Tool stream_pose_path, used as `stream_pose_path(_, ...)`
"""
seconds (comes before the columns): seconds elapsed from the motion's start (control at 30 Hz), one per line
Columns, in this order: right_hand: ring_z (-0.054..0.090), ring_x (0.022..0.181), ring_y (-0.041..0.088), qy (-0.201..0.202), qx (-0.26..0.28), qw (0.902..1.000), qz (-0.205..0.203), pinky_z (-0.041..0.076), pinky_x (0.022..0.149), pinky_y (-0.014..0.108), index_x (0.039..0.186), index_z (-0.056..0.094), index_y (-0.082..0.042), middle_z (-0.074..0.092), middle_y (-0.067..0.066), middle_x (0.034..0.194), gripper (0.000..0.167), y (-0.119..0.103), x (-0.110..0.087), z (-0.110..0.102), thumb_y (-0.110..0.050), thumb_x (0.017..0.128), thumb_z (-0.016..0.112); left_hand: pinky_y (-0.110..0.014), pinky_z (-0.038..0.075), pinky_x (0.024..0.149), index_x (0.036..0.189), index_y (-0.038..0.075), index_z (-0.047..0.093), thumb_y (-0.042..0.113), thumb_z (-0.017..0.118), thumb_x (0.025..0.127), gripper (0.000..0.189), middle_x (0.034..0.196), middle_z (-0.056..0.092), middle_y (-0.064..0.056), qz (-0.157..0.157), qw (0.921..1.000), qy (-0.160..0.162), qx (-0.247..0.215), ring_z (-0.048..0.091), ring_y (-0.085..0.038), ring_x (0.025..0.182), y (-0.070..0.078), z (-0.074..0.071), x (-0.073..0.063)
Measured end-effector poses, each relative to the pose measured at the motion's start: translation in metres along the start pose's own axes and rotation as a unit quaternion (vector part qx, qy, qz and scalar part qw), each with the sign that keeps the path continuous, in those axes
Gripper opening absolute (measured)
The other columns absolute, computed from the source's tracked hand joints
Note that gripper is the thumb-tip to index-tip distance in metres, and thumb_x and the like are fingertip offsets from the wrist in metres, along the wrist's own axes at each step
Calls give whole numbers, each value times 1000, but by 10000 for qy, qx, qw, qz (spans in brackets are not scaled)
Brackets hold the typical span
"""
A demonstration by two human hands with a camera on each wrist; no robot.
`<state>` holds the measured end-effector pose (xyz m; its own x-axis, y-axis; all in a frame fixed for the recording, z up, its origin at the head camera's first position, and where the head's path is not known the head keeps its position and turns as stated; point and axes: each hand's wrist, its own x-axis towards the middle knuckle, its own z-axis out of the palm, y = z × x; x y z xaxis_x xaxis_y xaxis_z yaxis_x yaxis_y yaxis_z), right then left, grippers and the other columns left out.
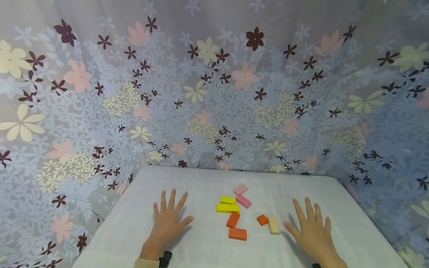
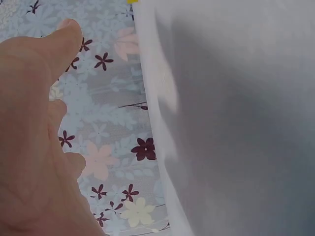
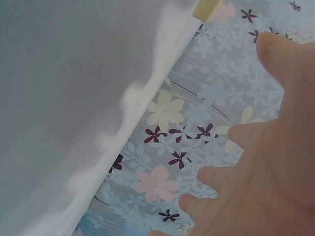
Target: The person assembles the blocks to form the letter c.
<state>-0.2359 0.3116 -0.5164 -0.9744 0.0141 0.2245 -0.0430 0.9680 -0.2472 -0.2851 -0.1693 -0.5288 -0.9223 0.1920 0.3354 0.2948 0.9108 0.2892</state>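
My left hand (image 1: 168, 222) is spread over the left part of the white table, fingers straight and holding nothing. On the right, my right hand (image 1: 311, 230) is likewise spread and empty. Between them lie small blocks: a short yellow block (image 1: 228, 200) behind a longer yellow block (image 1: 227, 208), a pink block (image 1: 240, 190) and another pink block (image 1: 243, 201). Nearer are an orange-red block (image 1: 233, 219), an orange block (image 1: 238, 233) and a small orange cube (image 1: 262, 220). A plain wooden block (image 1: 273, 225) beside the cube is nearest my right thumb.
The table (image 1: 194, 249) has a white cover. A floral curtain (image 1: 207, 93) rises behind it and along both sides. A dark wrist strap (image 1: 165, 259) shows at my left wrist.
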Motion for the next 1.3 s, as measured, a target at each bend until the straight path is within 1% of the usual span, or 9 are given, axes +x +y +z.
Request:
stream_pose_path(0.13,2,140,62,-165,4,9998,67,1,94,84,163,13,-18,3,33,161,99,2,-2,2,-75,91,49,-78,4,104,161,35,24,64,64,89,87,168,4,-13,-27,9998,-172,47,-11,-46,149,2,1,-2)
stream_pose_path(0.23,3,140,62,-142,-23,9999,35,2,94,84,163,12,-18,4,33,161,99,4,-2,4,-74,90,50,-78,5,104,161,35,22,60,65,91,86,168,4,-13,22,9999,-136,14,-12,-45,149,5,0,-2)
stream_pose_path(0.33,4,140,63,-9,-93,9999,-70,3,94,84,163,10,-20,5,33,160,100,5,1,3,-72,90,54,-78,7,104,161,35,22,54,68,91,86,168,5,-13,206,9997,35,-158,-12,-44,150,12,-1,3)
stream_pose_path(0.47,6,139,63,73,-209,9997,-129,6,94,84,163,9,-20,8,34,159,101,8,3,0,-71,90,56,-77,9,105,161,37,21,52,69,92,85,168,6,-12,448,9984,-39,-331,-11,-44,150,25,-2,8)
stream_pose_path(0.57,12,138,63,170,-271,9992,-235,13,93,84,163,13,-19,13,35,158,99,7,4,-1,-70,90,57,-76,14,105,160,36,24,50,68,93,82,167,12,-13,538,9975,-166,-421,-5,-45,150,34,-3,10)
stream_pose_path(0.67,22,134,63,352,-292,9981,-404,27,88,82,161,20,-15,21,36,155,98,5,6,-1,-68,89,61,-74,19,106,160,34,28,47,68,95,78,166,19,-13,591,9960,-280,-613,2,-45,150,43,-5,11)
stream_pose_path(0.83,29,132,61,216,110,9990,-379,37,80,78,159,25,-12,27,35,152,95,-6,2,-1,-63,90,64,-70,27,105,159,30,30,44,66,96,74,162,29,-13,719,9915,-555,-927,15,-46,148,52,-4,13)
stream_pose_path(1.1,36,133,54,-63,582,9975,-386,42,82,73,158,30,-15,32,28,153,89,-17,1,1,-62,91,64,-62,32,107,158,30,32,42,66,97,71,156,39,-13,950,9857,-944,-1021,31,-41,144,67,-3,24)
stream_pose_path(1.3,44,130,51,-212,942,9940,-521,42,87,71,155,38,-14,41,23,149,83,-25,-1,4,-58,91,66,-54,38,106,157,30,34,39,65,99,67,151,46,-9,943,9798,-1241,-1256,42,-30,138,74,5,36)
